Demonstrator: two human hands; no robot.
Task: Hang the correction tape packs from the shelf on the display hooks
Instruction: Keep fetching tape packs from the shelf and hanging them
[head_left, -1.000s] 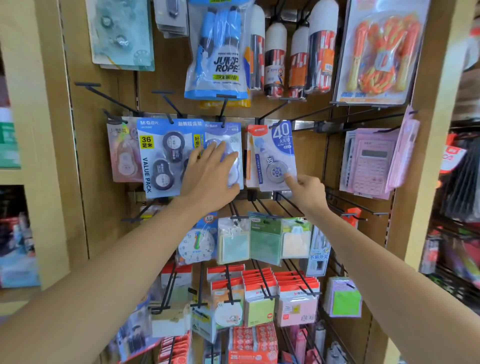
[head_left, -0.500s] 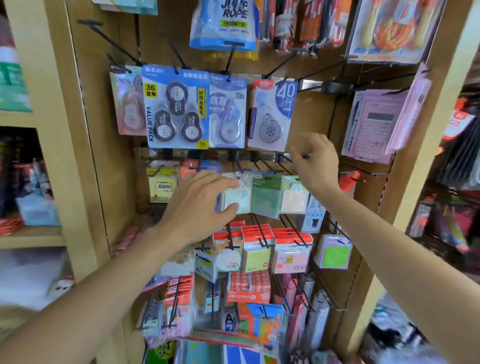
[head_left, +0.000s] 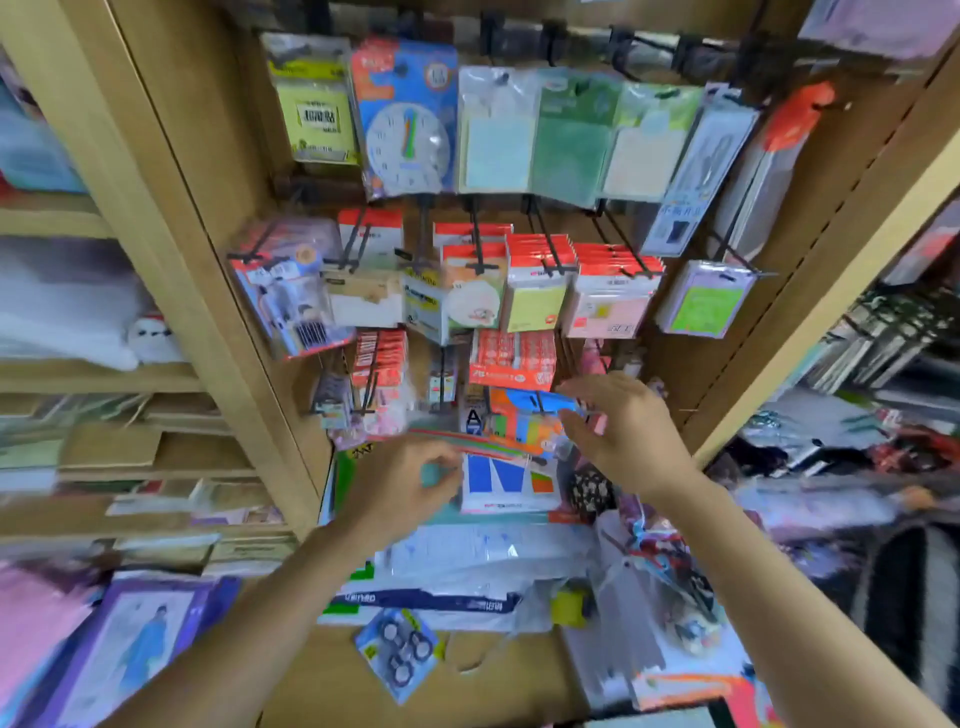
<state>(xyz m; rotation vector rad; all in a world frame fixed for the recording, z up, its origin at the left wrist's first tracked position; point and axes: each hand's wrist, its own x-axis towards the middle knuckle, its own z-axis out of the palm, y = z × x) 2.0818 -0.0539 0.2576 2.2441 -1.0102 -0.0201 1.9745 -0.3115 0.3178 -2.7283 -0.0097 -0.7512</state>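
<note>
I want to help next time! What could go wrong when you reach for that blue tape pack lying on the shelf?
1. The correction tape pack lies beside loose plastic bags. A hasty grab might drag other things off the shelf.
2. The left hand and right hand are close to crowded black hooks. A bump could knock sticky note packs loose or poke a hand.

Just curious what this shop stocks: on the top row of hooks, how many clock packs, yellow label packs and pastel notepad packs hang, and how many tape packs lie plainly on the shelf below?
Clock pack: 1
Yellow label pack: 1
Pastel notepad packs: 3
Tape pack on the shelf: 1
Total: 6
</note>
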